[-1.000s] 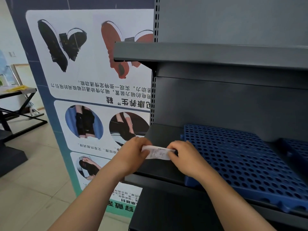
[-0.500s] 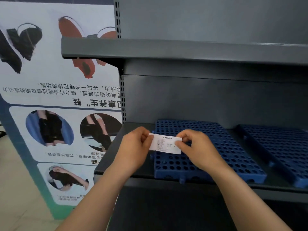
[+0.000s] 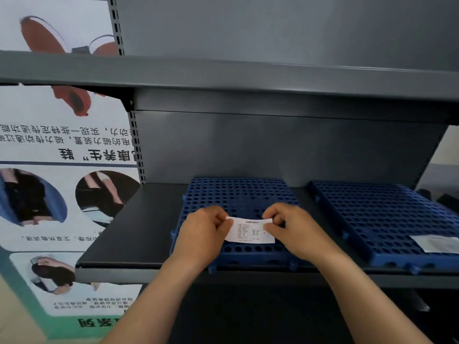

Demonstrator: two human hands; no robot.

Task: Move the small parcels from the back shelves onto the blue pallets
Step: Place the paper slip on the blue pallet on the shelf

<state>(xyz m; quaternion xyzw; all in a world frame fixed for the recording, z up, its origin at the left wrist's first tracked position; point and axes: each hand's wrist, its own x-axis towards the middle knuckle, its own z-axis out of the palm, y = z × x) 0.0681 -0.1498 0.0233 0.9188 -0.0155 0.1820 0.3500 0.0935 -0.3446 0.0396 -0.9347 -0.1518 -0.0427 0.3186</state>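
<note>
Head view: I hold a small white parcel (image 3: pixel 250 230) with both hands, just above the front edge of the left blue pallet (image 3: pixel 239 194). Left hand (image 3: pixel 203 235) pinches its left end; right hand (image 3: pixel 295 233) pinches its right end, fingers closed on it. Right of that pallet, a second blue pallet (image 3: pixel 382 214) carries another white parcel (image 3: pixel 436 243). Both pallets rest on the grey shelf (image 3: pixel 139 232).

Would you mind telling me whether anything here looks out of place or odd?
Only the poster beside the shelf: its text reads mirrored and upside down. The blue pallets lie flat, and both hands hold the white parcel.
</note>
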